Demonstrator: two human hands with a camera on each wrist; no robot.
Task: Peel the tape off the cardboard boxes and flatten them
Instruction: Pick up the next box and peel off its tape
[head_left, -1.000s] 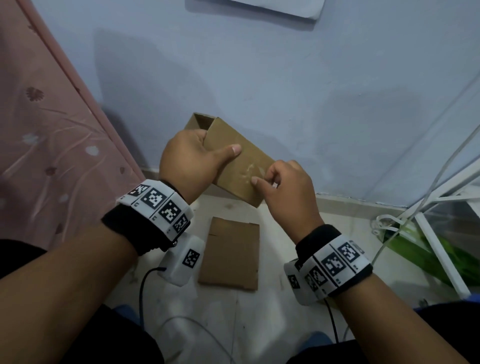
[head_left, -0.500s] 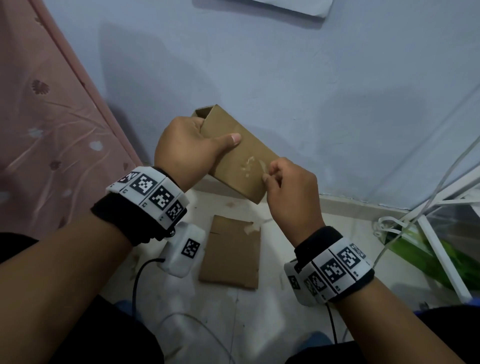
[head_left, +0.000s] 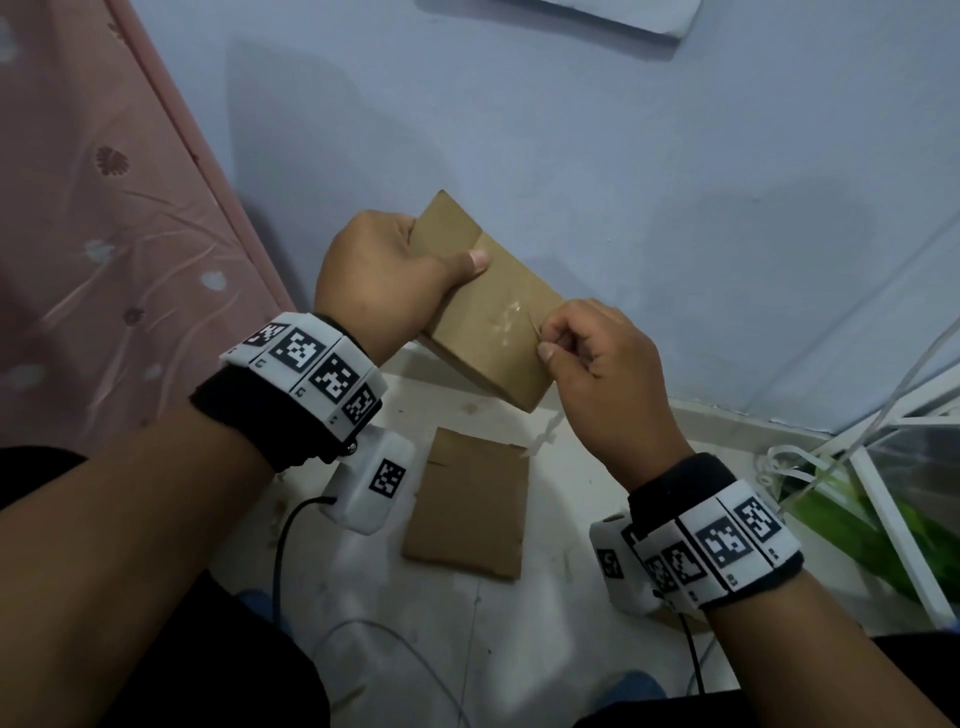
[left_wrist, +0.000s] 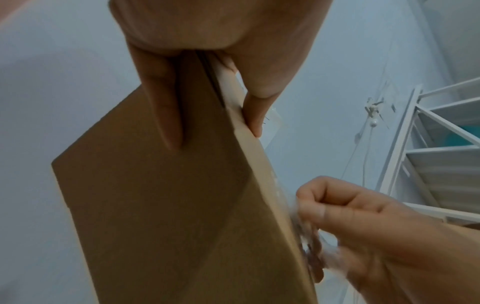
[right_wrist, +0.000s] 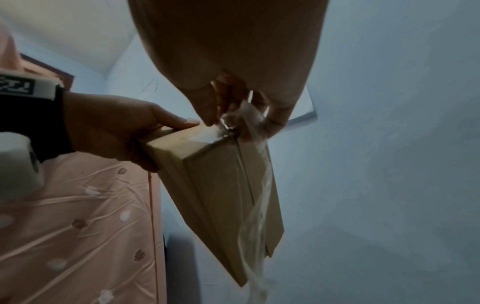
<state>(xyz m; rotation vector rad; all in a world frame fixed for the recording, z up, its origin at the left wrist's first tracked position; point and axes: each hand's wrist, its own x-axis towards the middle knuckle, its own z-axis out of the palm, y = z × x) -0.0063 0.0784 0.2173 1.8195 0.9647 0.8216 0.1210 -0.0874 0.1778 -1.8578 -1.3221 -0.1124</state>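
A small brown cardboard box (head_left: 493, 317) is held up in front of the blue wall. My left hand (head_left: 384, 280) grips its upper left end, thumb on top and fingers underneath (left_wrist: 166, 115). My right hand (head_left: 587, 358) pinches a strip of clear tape (right_wrist: 233, 121) at the box's right edge. The tape has come partly away and trails loosely down the box's side (right_wrist: 257, 222). A flattened piece of cardboard (head_left: 467, 509) lies on the floor below the hands.
A pink bedsheet (head_left: 93, 249) hangs along the left. A white metal rack (head_left: 893, 499) with green plastic stands at the right. The white floor (head_left: 571, 488) carries scraps of tape, and cables run from the wrist cameras.
The box has tilted so its open end no longer faces me. My right hand has moved right along the box to its edge, pulling tape up with it.
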